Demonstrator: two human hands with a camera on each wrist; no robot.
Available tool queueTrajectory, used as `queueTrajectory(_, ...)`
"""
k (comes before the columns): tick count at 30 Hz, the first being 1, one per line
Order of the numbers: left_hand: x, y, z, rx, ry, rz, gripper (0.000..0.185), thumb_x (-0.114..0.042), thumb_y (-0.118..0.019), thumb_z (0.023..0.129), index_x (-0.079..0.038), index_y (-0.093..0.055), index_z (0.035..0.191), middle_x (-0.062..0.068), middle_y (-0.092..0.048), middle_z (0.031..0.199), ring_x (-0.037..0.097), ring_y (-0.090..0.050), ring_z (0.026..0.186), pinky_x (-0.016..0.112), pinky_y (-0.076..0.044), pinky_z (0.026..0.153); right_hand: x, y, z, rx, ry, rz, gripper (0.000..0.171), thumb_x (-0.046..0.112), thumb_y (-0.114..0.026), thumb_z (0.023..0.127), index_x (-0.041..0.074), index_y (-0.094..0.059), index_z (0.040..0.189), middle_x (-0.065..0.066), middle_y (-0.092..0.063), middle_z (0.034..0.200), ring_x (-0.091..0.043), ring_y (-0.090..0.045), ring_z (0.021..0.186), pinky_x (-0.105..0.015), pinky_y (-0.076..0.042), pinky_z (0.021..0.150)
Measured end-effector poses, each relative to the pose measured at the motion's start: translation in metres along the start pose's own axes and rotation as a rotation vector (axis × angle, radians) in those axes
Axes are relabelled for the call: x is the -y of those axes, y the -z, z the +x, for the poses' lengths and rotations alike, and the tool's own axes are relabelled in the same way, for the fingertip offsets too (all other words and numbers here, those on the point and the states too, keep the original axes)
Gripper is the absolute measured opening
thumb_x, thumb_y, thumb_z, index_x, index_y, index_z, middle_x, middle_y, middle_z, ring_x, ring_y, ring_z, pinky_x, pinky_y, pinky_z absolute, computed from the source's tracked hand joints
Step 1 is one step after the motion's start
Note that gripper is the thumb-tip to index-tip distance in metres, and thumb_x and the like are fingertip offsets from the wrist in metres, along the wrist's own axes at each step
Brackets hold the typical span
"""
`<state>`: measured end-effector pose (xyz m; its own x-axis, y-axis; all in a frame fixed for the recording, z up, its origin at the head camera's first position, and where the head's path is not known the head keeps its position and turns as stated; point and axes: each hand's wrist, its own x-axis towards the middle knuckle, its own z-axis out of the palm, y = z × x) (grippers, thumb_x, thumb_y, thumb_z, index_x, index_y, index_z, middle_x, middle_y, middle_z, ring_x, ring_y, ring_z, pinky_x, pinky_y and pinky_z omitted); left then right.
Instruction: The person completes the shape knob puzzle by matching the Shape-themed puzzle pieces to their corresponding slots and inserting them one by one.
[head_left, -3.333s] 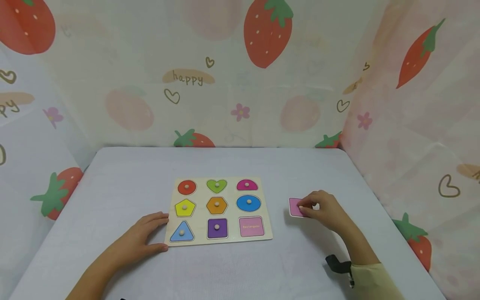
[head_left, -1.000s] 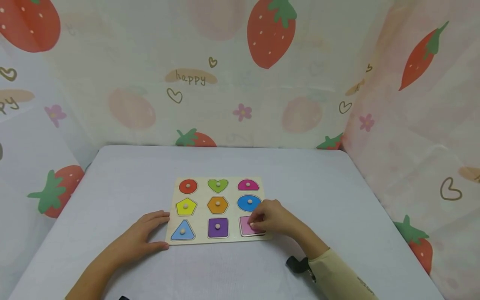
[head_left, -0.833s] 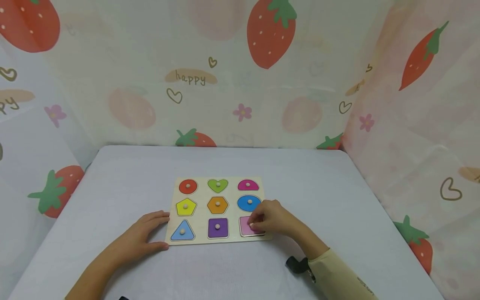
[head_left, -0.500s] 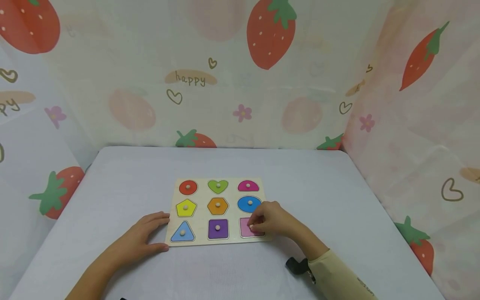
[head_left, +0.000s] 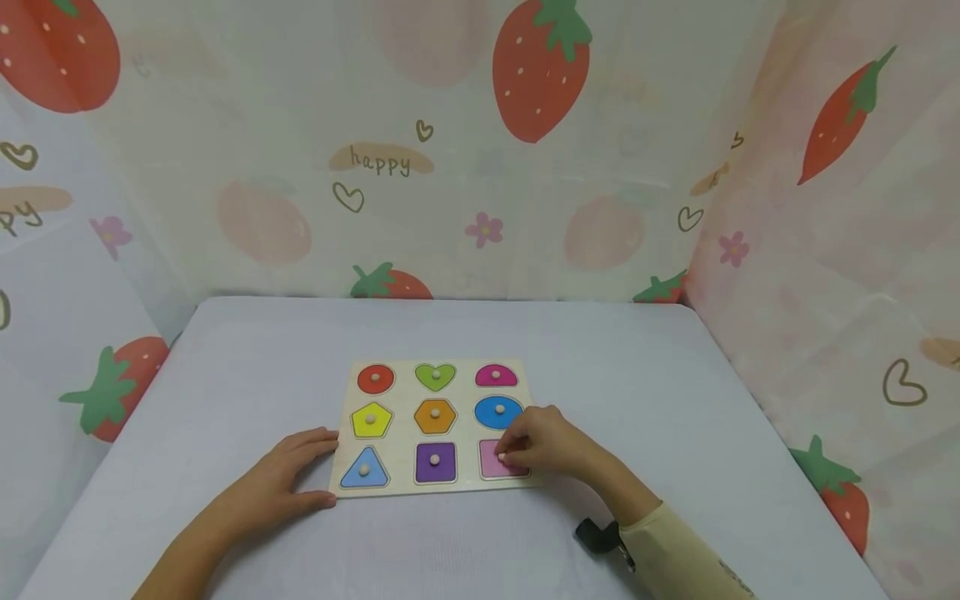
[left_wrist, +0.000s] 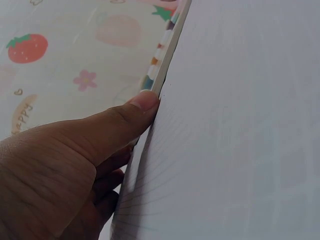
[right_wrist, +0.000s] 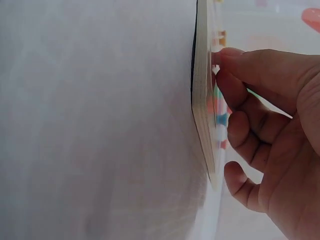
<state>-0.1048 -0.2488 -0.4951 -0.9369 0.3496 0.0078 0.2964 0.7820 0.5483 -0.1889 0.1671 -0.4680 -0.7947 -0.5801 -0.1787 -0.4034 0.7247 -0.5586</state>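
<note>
While strawberry-print curtains [head_left: 480, 150] wall in the back and both sides of the frame, a pale grey table [head_left: 637, 367] fills the lower half. Puzzle board [head_left: 341, 479], tan wood, lies flat at lower centre, nearly square, edges roughly parallel to the table edges, slightly longer left to right.

Three rows of pegged shapes sit in it:
- top: red circle [head_left: 376, 379], green heart [head_left: 435, 377], magenta semicircle [head_left: 496, 376]
- middle: yellow pentagon [head_left: 371, 420], orange hexagon [head_left: 435, 416], blue circle [head_left: 497, 412]
- bottom: blue triangle [head_left: 364, 469], purple square [head_left: 435, 462], pink rectangle [head_left: 491, 458]

Pink rectangle is in the lower right slot, flat, sides square with the board, its right part hidden under fingers.

Right hand [head_left: 547, 440] comes in from the lower right, cream sleeve [head_left: 675, 558] and a black strap [head_left: 596, 533] on the wrist, fingers curled over the pink rectangle, tips pinching at its peg; peg itself mostly covered. Right wrist view shows fingertips [right_wrist: 227, 55] against the board face, board edge-on.

Left hand [head_left: 281, 479] rests flat on the table at the board's lower left corner, fingers relaxed, thumb tip [left_wrist: 145, 100] touching the board edge [left_wrist: 167, 55], gripping nothing.
</note>
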Motion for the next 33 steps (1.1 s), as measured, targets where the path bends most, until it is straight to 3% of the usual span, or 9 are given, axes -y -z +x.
queueTrajectory(6, -0.001, 0.001, 0.001, 0.014, 0.006, -0.001, 0.079, -0.048, -0.085, 0.08, -0.01, -0.057, 0.144, 0.011, -0.048, 0.154, 0.037, -0.04, 0.145, 0.059, -0.039, 0.116, 0.0, 0.002, -0.004, -0.033, 0.028, -0.058, 0.012, 0.03, -0.083, 0.088, 0.028, -0.083, 0.099, 0.022, -0.067, 0.08, -0.007, -0.059, 0.085, -0.023, -0.055, 0.072)
queueTrajectory(17, -0.001, 0.003, 0.004, 0.01, -0.007, 0.01, 0.078, -0.047, -0.085, 0.081, -0.009, -0.057, 0.144, 0.012, -0.049, 0.154, 0.038, -0.041, 0.144, 0.06, -0.039, 0.116, 0.003, 0.012, -0.017, -0.141, 0.084, -0.135, 0.017, 0.031, -0.079, 0.091, 0.023, -0.081, 0.106, 0.015, -0.071, 0.099, -0.01, -0.057, 0.103, -0.042, -0.046, 0.1)
queueTrajectory(23, 0.003, 0.008, 0.004, 0.029, -0.026, 0.031, 0.077, -0.046, -0.084, 0.081, -0.008, -0.058, 0.142, 0.013, -0.051, 0.151, 0.039, -0.043, 0.142, 0.06, -0.04, 0.115, 0.002, 0.013, -0.023, -0.24, 0.089, -0.271, 0.018, 0.027, -0.079, 0.09, 0.023, -0.08, 0.108, 0.011, -0.072, 0.102, -0.013, -0.058, 0.108, -0.04, -0.047, 0.097)
queueTrajectory(28, 0.003, 0.015, 0.006, 0.025, -0.04, 0.085, 0.071, -0.042, -0.085, 0.082, -0.008, -0.061, 0.139, 0.011, -0.058, 0.144, 0.036, -0.05, 0.137, 0.058, -0.045, 0.112, -0.001, 0.016, -0.028, -0.329, 0.147, -0.34, 0.018, 0.026, -0.081, 0.089, 0.021, -0.08, 0.107, 0.011, -0.073, 0.097, -0.012, -0.061, 0.103, -0.037, -0.047, 0.09)
queueTrajectory(33, -0.005, 0.026, 0.008, 0.058, -0.051, 0.131, 0.063, -0.037, -0.085, 0.083, -0.009, -0.064, 0.136, 0.008, -0.063, 0.139, 0.033, -0.054, 0.133, 0.055, -0.048, 0.109, -0.001, 0.02, -0.033, -0.355, 0.164, -0.379, 0.016, 0.025, -0.081, 0.09, 0.021, -0.08, 0.105, 0.011, -0.073, 0.096, -0.012, -0.062, 0.1, -0.036, -0.049, 0.09)
